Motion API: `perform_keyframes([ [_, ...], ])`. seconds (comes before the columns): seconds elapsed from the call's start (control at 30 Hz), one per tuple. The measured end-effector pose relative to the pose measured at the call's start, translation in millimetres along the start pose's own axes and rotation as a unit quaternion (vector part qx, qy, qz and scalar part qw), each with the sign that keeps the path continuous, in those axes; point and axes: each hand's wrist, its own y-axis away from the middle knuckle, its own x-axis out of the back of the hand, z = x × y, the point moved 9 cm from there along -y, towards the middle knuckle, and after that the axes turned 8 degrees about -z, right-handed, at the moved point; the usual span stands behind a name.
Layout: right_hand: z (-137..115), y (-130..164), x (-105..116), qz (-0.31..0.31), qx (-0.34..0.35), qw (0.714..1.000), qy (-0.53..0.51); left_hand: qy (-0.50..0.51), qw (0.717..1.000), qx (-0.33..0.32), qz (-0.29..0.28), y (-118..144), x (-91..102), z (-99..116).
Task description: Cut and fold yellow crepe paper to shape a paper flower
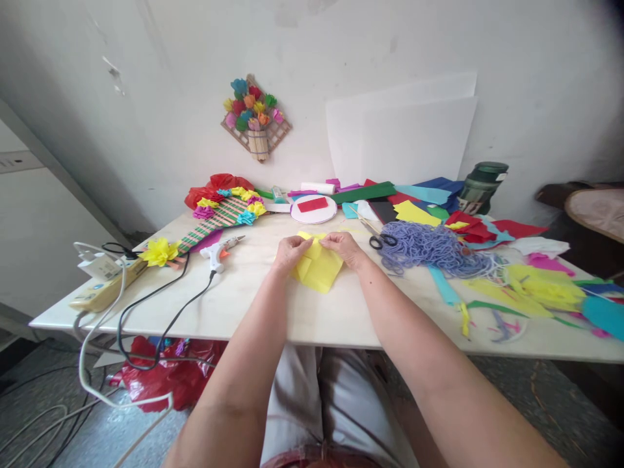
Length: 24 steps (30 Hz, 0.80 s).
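Both hands pinched thin yellow paper (316, 268)
Left hand (291, 252) and right hand (344, 247) gripped its creased top edge; purple yarn (431, 250) heaped nearby

My left hand (291, 251) and right hand (344, 247) cover the far edge of the yellow paper (318, 269), so I cannot tell how it is folded under my fingers. My arms run off the picture's bottom edge. The tabletop (302, 312) is cut off at its right end, along with the paper scraps (602, 312) there. The print on the green flask (481, 187) near the far edge is too small to read.
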Motion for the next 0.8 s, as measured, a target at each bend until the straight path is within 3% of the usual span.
perform_keyframes([
  [0.2,-5.4,0.8,-5.9,-0.016,0.009,0.999,0.031,-0.041,0.999,-0.027,-0.02,-1.4,-7.5,6.2],
  [0.8,-1.3,-0.7,3.7,0.019,0.008,1.0,0.021,0.019,0.999,-0.021,-0.014,-0.2,-5.7,4.4],
])
